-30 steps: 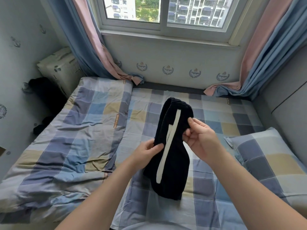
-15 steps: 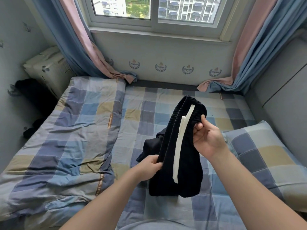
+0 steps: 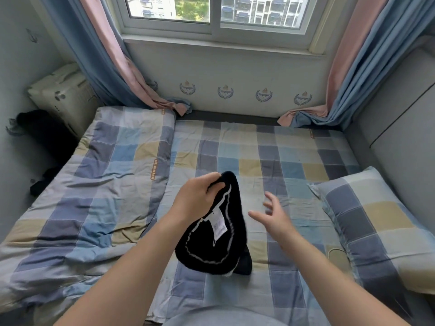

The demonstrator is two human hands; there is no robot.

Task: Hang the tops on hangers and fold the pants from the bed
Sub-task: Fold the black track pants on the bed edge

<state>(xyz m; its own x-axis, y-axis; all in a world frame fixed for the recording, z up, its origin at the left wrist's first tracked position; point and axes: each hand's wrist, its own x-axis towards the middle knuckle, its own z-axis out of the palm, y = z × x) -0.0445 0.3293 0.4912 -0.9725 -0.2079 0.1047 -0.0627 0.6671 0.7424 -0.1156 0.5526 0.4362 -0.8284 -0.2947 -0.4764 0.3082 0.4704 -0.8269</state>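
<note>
- Left hand [image 3: 196, 198] grips top edge of the black pants [image 3: 216, 241], held above the bed [image 3: 270, 161].
- Right hand [image 3: 273, 217] empty, fingers spread, just beside the pants.

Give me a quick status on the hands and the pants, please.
Left hand grips black pants at top. Right hand open, off them. Pants bunched over the bed.

Free sheet [image 3: 270, 156] between quilt [image 3: 106, 184] and pillow [image 3: 376, 220]
The middle strip lies open toward the wall [image 3: 247, 67]; the dangling pants [image 3: 211, 250] block its near end.
</note>
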